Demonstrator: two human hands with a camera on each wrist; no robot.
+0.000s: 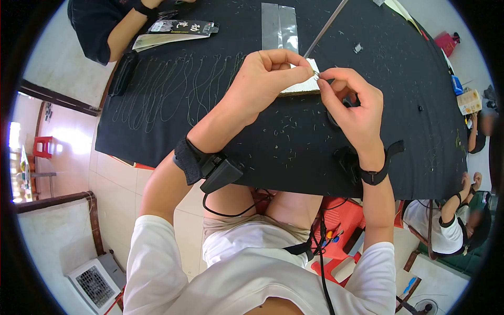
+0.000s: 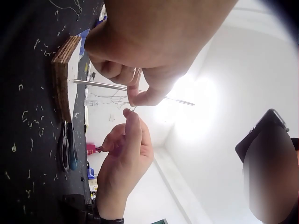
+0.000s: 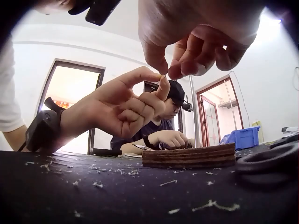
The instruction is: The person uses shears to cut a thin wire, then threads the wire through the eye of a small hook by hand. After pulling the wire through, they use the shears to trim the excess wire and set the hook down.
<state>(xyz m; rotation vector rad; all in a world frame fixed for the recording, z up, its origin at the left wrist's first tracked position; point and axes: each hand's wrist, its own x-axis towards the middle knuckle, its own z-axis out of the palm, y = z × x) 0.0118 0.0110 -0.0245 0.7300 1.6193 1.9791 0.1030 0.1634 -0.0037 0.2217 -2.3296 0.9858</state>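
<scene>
My left hand (image 1: 268, 79) and right hand (image 1: 357, 100) meet above a white-topped board (image 1: 299, 86), fingertips nearly touching. Between thumb and index finger each hand pinches a tiny thin item (image 1: 316, 74), too small to identify. In the left wrist view the left hand (image 2: 145, 46) is above, the right hand (image 2: 124, 163) below, with the item (image 2: 133, 109) between them. A thin metal rod (image 2: 107, 86) rises from the board (image 2: 63, 79) behind the fingers. The right wrist view shows the right hand (image 3: 196, 37) over the left hand (image 3: 126, 102).
Looped thin lines (image 1: 168, 89) lie at the left of the black table (image 1: 283, 157). Clear strips (image 1: 279, 26) and a black packet (image 1: 184, 27) are at the back. Scissors (image 2: 65, 147) lie beside the board. Small clippings are scattered about. Another person's arm (image 1: 126, 34) reaches in back left.
</scene>
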